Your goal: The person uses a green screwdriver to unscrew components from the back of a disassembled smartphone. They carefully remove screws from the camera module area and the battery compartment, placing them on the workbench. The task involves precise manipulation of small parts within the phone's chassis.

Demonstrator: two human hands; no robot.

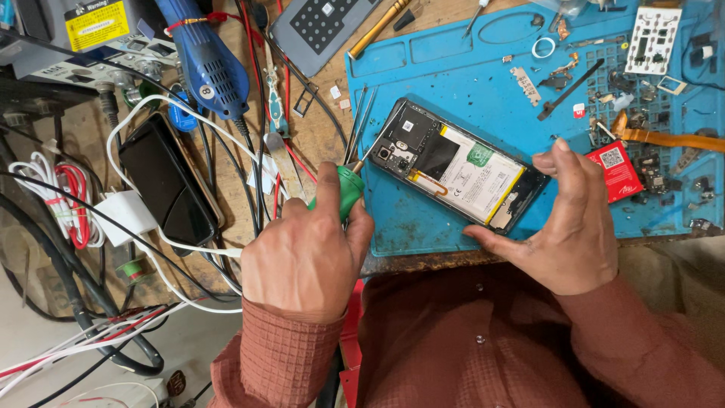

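From my remote view, the worktop (317,143) is bare worn wood, scuffed and stained, filling the upper centre of the frame. A blue work mat (453,75) covers its upper right portion. The worktop's front edge runs dark and chipped across mid-frame. A pale grey floor (30,332) shows at lower left. Lighting is even and diffuse, with soft shadows only.

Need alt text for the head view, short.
A left hand holds a green-handled screwdriver to the corner of an opened phone, steadied by the right hand, on a blue repair mat with small parts and cables around.
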